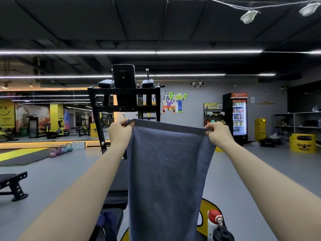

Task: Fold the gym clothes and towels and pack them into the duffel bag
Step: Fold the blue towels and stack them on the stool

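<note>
Overhead, towel (165, 171) top edge (pinched taut)

We count two hands (119, 132), one blue towel (165, 171), four kettlebells (60, 150) on the floor, one white bottle (214, 225), one drinks fridge (238, 117), and two yellow boxes (302, 142).

Towel (165, 171): lower end cut off by bottom edge; length not readable. It hides the middle of the surface (114, 202) and most of the yellow-and-black bag (206, 207) behind it. Bottle (214, 223): base out of frame. Dark blue cloth (106, 223) on the surface: partly cropped, kind cannot be told. Fingertips of both hands tucked behind towel hem. Fridge (238, 115) contents and wall signs too small to read.
</note>
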Available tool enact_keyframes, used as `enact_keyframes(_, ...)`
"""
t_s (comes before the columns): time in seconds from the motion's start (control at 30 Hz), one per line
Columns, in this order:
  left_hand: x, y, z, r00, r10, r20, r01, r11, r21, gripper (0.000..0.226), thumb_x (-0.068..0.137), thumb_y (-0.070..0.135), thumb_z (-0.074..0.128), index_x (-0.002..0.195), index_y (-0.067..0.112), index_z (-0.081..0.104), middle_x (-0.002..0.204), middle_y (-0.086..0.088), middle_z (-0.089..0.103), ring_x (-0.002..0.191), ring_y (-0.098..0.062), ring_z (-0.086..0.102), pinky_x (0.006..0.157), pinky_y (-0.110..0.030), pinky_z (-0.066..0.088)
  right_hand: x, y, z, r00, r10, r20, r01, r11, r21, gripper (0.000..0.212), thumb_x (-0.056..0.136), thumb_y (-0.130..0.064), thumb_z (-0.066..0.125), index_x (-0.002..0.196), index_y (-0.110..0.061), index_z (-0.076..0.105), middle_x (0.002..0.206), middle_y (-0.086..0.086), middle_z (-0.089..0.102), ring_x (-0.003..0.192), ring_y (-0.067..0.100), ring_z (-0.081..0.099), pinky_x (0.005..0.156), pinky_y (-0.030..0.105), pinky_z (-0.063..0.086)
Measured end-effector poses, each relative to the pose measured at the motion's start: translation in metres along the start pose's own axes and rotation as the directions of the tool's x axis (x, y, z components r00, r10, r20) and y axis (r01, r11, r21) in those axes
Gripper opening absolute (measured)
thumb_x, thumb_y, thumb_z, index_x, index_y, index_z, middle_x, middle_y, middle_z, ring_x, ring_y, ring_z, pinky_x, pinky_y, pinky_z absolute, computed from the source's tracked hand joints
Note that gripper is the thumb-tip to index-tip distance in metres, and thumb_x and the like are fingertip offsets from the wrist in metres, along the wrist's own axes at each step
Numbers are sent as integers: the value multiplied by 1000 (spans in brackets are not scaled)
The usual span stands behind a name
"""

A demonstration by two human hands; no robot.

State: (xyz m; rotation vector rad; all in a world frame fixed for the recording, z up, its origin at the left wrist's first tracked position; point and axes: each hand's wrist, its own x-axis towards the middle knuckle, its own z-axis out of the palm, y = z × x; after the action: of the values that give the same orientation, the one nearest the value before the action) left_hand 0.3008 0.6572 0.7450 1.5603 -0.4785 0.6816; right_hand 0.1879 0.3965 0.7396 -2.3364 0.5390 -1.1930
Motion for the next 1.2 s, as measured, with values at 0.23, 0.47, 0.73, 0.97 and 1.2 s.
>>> enact_keyframes(0.23, -15, 11, -5, 1000, 14, -6, -14, 999, -39, 14, 95, 17, 55, 88, 10, 66, 69, 7, 54, 68, -7, 46, 57, -13, 33, -15, -9, -25, 997, -35, -73, 37, 999, 26, 22, 93, -2, 51, 106, -6, 68, 110, 17, 64, 103, 32, 56, 80, 29, 40)
enact_keyframes(0.47, -19, 11, -15, 998, 13, 54, -10, 998, -59, 14, 93, 18, 57, 87, 10, 67, 74, 0, 58, 71, -9, 48, 59, -19, 36, -29, -12, -41, 991, -60, -122, 67, 996, 52, 22, 92, -4, 55, 108, -6, 70, 109, 16, 66, 104, 31, 55, 75, 25, 35)
enact_keyframes(0.73, -26, -27, -5, 981, -78, 175, 72, 997, 38, 20, 91, 12, 52, 73, 12, 61, 72, -4, 53, 66, -14, 44, 62, -26, 41, -37, 12, -17, 999, -34, -20, 35, 998, 53, 16, 91, -9, 61, 104, -5, 71, 105, 14, 66, 101, 27, 57, 77, 26, 36)
enact_keyframes(0.97, -36, -91, 17, 954, -201, 223, 168, 973, 159, 12, 92, 12, 52, 89, 17, 63, 74, 8, 53, 67, -9, 46, 61, -23, 42, -43, 60, 51, 991, 82, 102, -84, 996, 16, 16, 90, -9, 63, 103, -4, 71, 107, 13, 64, 102, 28, 56, 77, 23, 35)
enact_keyframes(1.2, -36, -166, 45, 920, -315, 233, 263, 937, 229, 19, 92, 9, 55, 99, 18, 69, 94, 0, 61, 91, -16, 54, 86, -36, 52, -45, 105, 129, 963, 175, 207, -173, 985, -25, 12, 92, -7, 58, 95, -4, 69, 95, 16, 63, 83, 24, 49, 69, 25, 34)
